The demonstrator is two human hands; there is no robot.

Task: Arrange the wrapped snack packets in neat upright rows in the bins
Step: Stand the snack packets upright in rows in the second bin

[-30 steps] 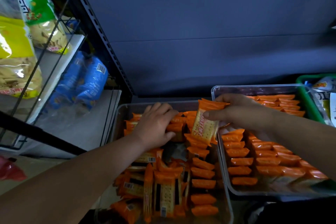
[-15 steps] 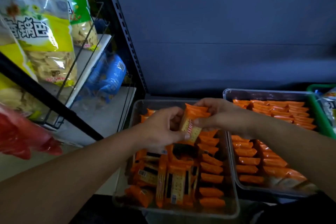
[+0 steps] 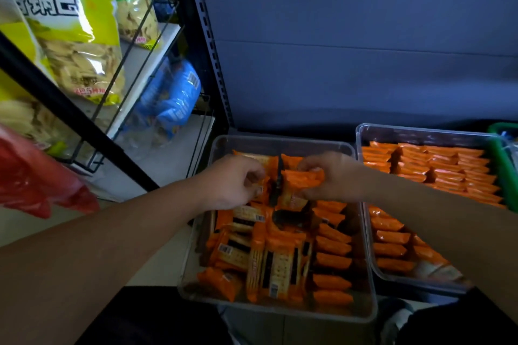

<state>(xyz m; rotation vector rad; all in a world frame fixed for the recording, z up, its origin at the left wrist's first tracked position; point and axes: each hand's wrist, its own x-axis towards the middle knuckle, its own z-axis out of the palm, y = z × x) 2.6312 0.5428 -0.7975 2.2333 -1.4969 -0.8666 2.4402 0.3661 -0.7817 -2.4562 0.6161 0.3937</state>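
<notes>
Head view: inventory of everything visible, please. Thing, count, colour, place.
left bin: one, clear, centre; packets partly jumbled.
right bin: one, clear, right of it; neat rows.
snack packets: many, orange, in both bins.
held packet: one, orange, above left bin's back.
green bin: one, green, far right edge.
snack bags: several, yellow-green, wire rack, upper left.
blue bags: count unclear, blue, rack shelf left of bins.
red bag: one, red, left edge.
left hand: fingers curled among packets, grip unclear.
right hand: grips held packet.
</notes>
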